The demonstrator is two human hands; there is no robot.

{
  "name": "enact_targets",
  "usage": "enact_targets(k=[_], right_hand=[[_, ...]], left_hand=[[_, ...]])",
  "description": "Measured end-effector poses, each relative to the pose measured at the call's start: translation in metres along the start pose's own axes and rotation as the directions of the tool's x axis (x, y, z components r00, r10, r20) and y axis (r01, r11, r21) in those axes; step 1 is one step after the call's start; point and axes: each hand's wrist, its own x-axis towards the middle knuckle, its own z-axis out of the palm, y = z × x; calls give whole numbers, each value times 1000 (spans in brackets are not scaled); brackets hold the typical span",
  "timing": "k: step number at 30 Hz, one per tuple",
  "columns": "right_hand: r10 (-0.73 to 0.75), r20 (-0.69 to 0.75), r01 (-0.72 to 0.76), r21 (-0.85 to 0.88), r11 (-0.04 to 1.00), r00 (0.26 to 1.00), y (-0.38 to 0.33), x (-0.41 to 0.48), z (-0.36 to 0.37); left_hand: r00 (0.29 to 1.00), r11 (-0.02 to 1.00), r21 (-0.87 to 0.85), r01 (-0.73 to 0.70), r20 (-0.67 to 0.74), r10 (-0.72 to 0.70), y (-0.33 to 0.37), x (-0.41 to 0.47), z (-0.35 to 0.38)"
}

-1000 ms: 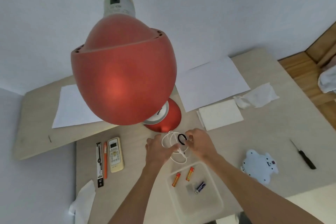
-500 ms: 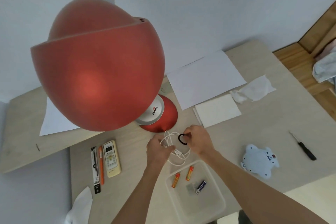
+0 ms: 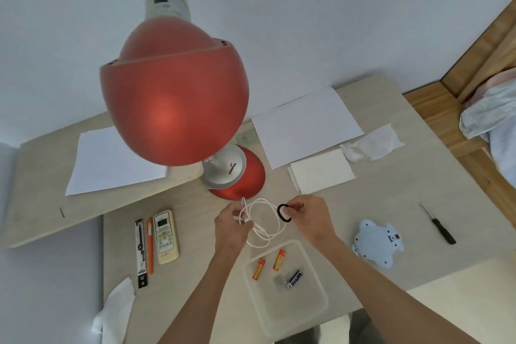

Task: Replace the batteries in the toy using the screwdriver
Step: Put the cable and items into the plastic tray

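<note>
The light-blue toy (image 3: 377,245) lies face down on the table at the right, with the black-handled screwdriver (image 3: 439,228) further right. A clear plastic tray (image 3: 312,313) in front of me holds two orange batteries (image 3: 269,264) and a dark blue battery (image 3: 294,279). My left hand (image 3: 233,225) grips a coiled white cable (image 3: 264,225) above the table. My right hand (image 3: 311,216) pinches a black elastic band (image 3: 283,212) beside the coil. Both hands are away from the toy and the screwdriver.
A red desk lamp (image 3: 173,109) towers over the table's middle, its base (image 3: 237,176) just beyond my hands. A remote (image 3: 166,236), an orange pen (image 3: 150,246) and a black strip (image 3: 141,253) lie at the left. Paper sheets (image 3: 304,123) and tissues (image 3: 371,145) lie behind.
My hands have drawn slightly apart, opening the cable coil wider, with the black band held to its right. The view has shifted with my head.
</note>
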Motion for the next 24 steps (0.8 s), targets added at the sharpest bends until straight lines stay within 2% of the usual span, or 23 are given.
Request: enact_targets(k=[5,11,16,24], right_hand=[[21,-37,-17,109,994,999,-16,-32,-16],[22,3,-22,171,985,1000,-35,-74,-34],[16,10,-17,168,986,1000,-36,-104,-47],[63,110,-61,-20,998,992,-2,-130,-49]], left_hand=[[996,996,-85,-35,-90,28,14,-24,-27],[982,978,-197,-70,-185,33,15,-64,-63],[990,976,-179,-123,-91,108,1,-109,-68],[995,986,-150,-77,51,85,-30,-152,-28]])
